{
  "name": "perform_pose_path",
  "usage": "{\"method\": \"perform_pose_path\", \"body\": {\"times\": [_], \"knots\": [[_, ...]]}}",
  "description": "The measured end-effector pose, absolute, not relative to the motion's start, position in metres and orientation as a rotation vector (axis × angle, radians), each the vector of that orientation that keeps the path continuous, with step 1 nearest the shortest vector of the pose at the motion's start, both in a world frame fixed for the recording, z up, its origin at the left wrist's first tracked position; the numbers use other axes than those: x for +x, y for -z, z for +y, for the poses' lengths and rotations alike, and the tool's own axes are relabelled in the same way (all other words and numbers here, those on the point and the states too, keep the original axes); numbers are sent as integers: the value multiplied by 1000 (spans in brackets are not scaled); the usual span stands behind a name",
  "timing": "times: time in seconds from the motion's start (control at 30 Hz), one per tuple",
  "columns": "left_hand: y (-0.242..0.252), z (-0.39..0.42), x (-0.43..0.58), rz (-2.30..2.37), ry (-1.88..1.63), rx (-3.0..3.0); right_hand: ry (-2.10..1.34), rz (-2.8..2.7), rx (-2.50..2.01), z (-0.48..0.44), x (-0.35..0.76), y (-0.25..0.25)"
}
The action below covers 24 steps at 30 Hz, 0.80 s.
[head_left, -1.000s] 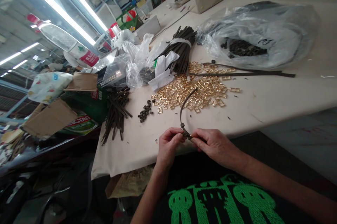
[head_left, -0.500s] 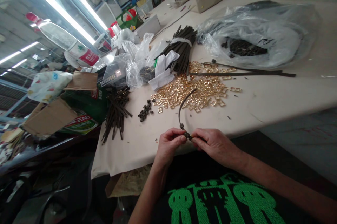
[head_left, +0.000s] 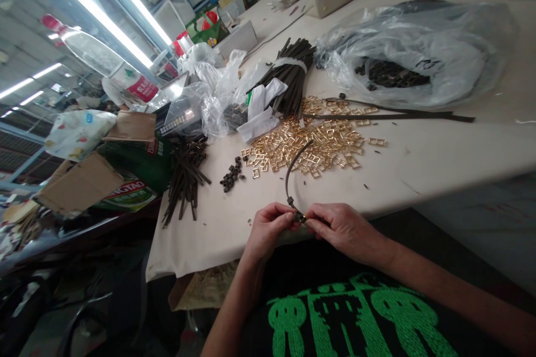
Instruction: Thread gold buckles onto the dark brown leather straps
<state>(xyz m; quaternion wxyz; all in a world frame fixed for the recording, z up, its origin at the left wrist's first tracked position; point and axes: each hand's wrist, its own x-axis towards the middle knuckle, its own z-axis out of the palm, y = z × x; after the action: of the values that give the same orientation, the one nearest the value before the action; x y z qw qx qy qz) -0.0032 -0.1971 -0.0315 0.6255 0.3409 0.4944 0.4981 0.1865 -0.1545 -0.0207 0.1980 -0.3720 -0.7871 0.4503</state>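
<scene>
Close to the table's front edge, my left hand (head_left: 273, 225) and my right hand (head_left: 335, 227) meet, both with fingers pinched on one narrow dark strap (head_left: 288, 174). Its free end curves up and away over the table. A small dark keeper loop (head_left: 290, 200) sits around the strap just above my fingertips. Between the fingers shows a glint of metal, perhaps a buckle; the fingertips partly hide it. Beyond my hands lies a heap of gold-coloured rectangular buckles (head_left: 310, 144). To its left is a small pile of dark loops (head_left: 231, 176).
Several finished-looking straps (head_left: 184, 178) hang at the table's left edge. A banded bundle of straps (head_left: 295, 69) lies behind the buckles, near two long loose straps (head_left: 389, 115). A plastic bag (head_left: 460, 61) of dark pieces stands at right. Cardboard box (head_left: 79, 184) and bottle (head_left: 104, 61) are left.
My hands keep nearly the same place, with a slight shift of the fingers around the pinched part of the strap. The whole view has moved slightly.
</scene>
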Motion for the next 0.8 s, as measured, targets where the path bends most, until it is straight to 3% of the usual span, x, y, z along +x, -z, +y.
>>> {"method": "perform_pose_path", "body": {"times": [0.8], "knots": [[34, -206, 9, 1303, -1265, 910, -1301, -2228, -1024, -155, 188, 28]]}}
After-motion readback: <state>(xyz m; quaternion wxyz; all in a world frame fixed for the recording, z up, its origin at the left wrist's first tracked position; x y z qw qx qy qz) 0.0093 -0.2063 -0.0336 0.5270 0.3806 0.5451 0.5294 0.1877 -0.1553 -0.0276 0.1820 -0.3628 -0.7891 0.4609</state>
